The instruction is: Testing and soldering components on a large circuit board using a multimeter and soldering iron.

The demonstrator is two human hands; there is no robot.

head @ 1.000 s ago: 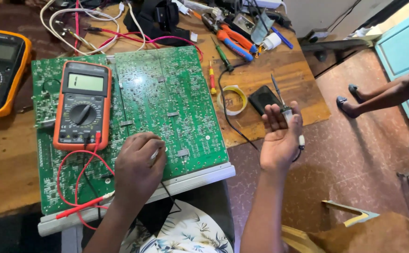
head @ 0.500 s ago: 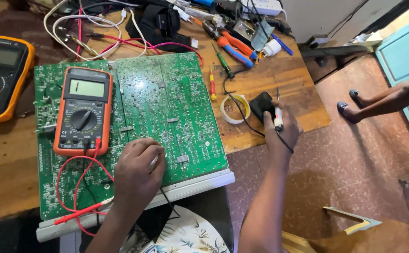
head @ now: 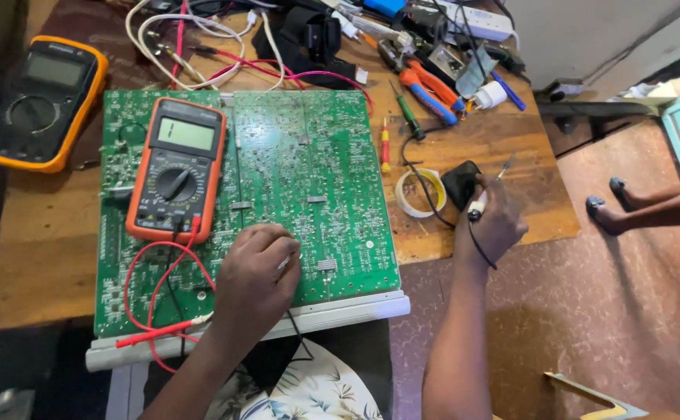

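Head view: left hand (head: 256,274), fingers pinched on a probe at the green circuit board (head: 309,163). Right hand (head: 494,225), fingers clamped on a soldering iron (head: 488,190), poised off the board. Orange multimeter (head: 175,169) connected; probing appears under way, soldering not yet begun.

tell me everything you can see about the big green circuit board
The large green printed circuit board lies flat, solder side up, covered in fine silvery traces and joints, with a few small grey parts. It rests on the wooden table, its near edge along a white strip that overhangs the table's front. An orange-cased multimeter sits on its left half, and red and black probe leads loop across its lower left. The left hand presses on its lower middle; the right hand is off it.
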